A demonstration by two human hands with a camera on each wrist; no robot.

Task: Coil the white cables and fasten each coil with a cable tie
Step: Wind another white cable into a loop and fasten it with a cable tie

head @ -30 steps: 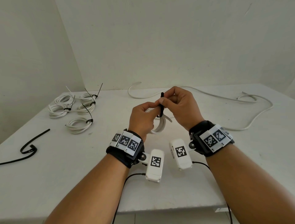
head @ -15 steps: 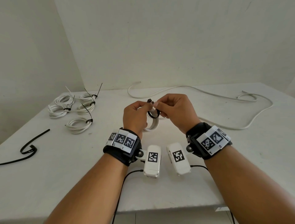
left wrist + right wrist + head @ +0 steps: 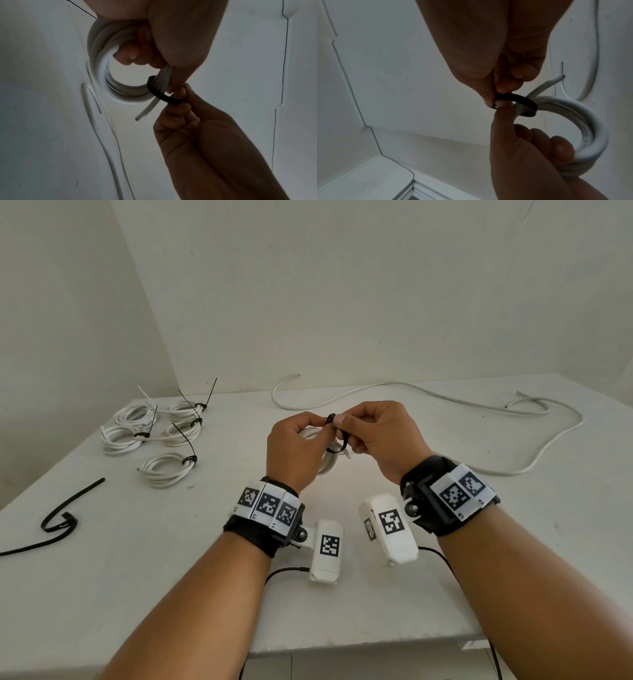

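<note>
Head view: a coil of white cable (image 3: 328,455) is held above a white table (image 3: 171,559), largely hidden between the two hands. The left hand (image 3: 294,450) has its fingers curled round the coil; the right hand (image 3: 380,436) pinches a black cable tie (image 3: 337,436) that loops round the bundle, thumb and forefinger meeting at the tie's head beside the left thumb. The table is matt and faintly marked, set in a corner of plain white walls.

Left wrist view: seen from below, the coil (image 3: 109,75) shows several smooth round turns lying side by side, one cut end (image 3: 145,112) sticking free. The tie (image 3: 163,94) is a flat, glossy band forming a loose ring round the turns, not drawn tight. Right wrist view: the same ring (image 3: 518,102) is seen from the opposite side, with the left hand's fingertips (image 3: 561,150) wrapped over the coil's (image 3: 583,121) lower arc.

Only the head view takes in the rest of the table. Five tied coils (image 3: 161,436) lie grouped at far left, the tails of their ties pointing upward. A loose white cable (image 3: 445,405) snakes across the far edge to the right. A black strap (image 3: 58,518) lies curled near the left edge. Both wrists carry black bands with square printed markers and white camera housings (image 3: 327,549).
</note>
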